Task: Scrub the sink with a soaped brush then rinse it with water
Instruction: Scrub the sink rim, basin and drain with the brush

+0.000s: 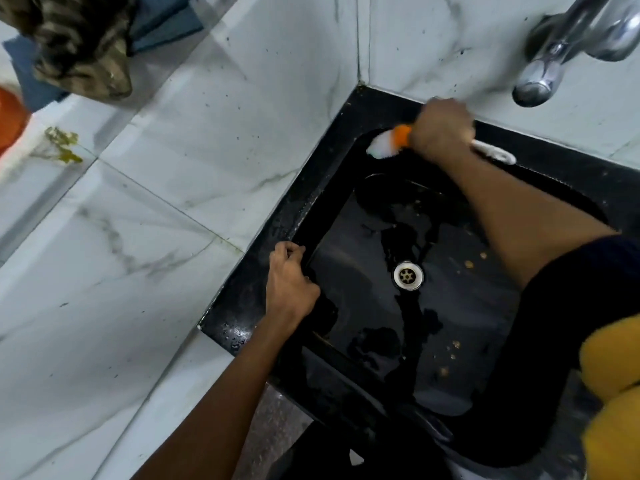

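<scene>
Sink (pixel 263 271) corner being scrubbed: right hand (pixel 441 128) gripping brush (pixel 384 145); left hand (pixel 289 282), fingers curled, clasping the rim.

Left hand (pixel 289 284): lying on the left rim of the sink (pixel 263 258), fingers curling over its inner edge, bare forearm running back toward the near corner. Right hand (pixel 441 128): reaching to the sink's far corner, fingers wrapping the brush (pixel 384 145) handle, bare forearm crossing above the basin, dark sleeve covering the upper arm
</scene>
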`<state>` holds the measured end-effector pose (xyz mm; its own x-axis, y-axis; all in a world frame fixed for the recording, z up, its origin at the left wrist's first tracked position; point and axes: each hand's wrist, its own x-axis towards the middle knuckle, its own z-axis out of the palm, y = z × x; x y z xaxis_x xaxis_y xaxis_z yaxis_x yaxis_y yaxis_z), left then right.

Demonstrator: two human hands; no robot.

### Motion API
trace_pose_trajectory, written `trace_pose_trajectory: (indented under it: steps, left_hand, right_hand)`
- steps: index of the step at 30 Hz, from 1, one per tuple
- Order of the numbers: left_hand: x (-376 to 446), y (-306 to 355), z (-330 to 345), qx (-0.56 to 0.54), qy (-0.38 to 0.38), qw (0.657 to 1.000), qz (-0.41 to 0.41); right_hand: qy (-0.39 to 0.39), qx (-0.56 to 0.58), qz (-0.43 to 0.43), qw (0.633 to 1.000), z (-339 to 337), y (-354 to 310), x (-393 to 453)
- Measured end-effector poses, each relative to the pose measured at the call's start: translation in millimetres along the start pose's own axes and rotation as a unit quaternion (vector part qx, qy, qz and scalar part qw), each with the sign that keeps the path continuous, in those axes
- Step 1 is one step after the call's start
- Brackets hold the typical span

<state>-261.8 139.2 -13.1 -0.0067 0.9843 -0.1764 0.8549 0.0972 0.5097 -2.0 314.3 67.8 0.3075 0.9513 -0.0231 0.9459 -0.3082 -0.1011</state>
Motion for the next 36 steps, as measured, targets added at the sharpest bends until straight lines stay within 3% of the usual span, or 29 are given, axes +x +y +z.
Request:
trace_pose_trajectory:
  steps: [1, 3, 5, 8, 11, 13, 16, 18, 22, 26, 28, 31, 34, 36]
  left_hand:
    - [2, 0, 1, 0.001, -0.002, 1.0, 0.001]
    - [6, 2, 4, 0.002, -0.006, 1.0, 0.008]
    - [11, 3, 7, 0.006, -0.008, 1.0, 0.013]
    - [21, 7, 10, 0.02, -0.012, 0.999, 0.023]
    - [33, 14, 11, 0.024, -0.013, 0.999, 0.044]
    - [41, 22, 13, 0.025, -0.012, 0.998, 0.056]
    - [51, 32, 15, 0.021, 0.003, 0.998, 0.058]
    - [56, 39, 15, 0.015, 0.015, 0.999, 0.048]
    - [59, 43, 18, -0.022, 0.063, 0.997, 0.033]
    - [57, 38, 21, -0.075, 0.091, 0.992, 0.034]
    - [54, 30, 22, -0.082, 0.078, 0.993, 0.041]
    - [49, 19, 17, -0.1, 0.093, 0.99, 0.034]
    - [48, 13, 7, -0.102, 0.107, 0.988, 0.038]
    - [51, 11, 3, -0.092, 0.099, 0.99, 0.049]
  right_hand:
    - [0.011, 0.017, 0.058, 0.998, 2, 15, 11]
    - [0.009, 0.028, 0.088, 0.996, 16, 15, 8]
    - [0.008, 0.038, 0.026, 0.999, 28, -16, -15]
    - [-0.035, 0.023, -0.15, 0.988, 30, -59, -48]
    - [-0.057, -0.033, -0.243, 0.968, 22, -47, -41]
    - [-0.045, -0.052, -0.199, 0.978, 15, -19, -17]
    - [-0.008, -0.037, -0.064, 0.997, 11, 14, 15]
    - [-0.004, -0.018, -0.06, 0.998, 14, -7, 12]
    - [-0.025, 0.004, -0.214, 0.977, 32, -76, -52]
    - [-0.102, -0.045, -0.406, 0.907, 43, -78, -101]
    - [-0.093, -0.035, -0.379, 0.92, 46, -77, -90]
    - [-0.059, -0.017, -0.206, 0.977, 47, -64, -41]
    - [-0.048, 0.026, -0.041, 0.998, 47, -41, -5]
    - [-0.042, 0.022, -0.066, 0.997, 45, -51, -20]
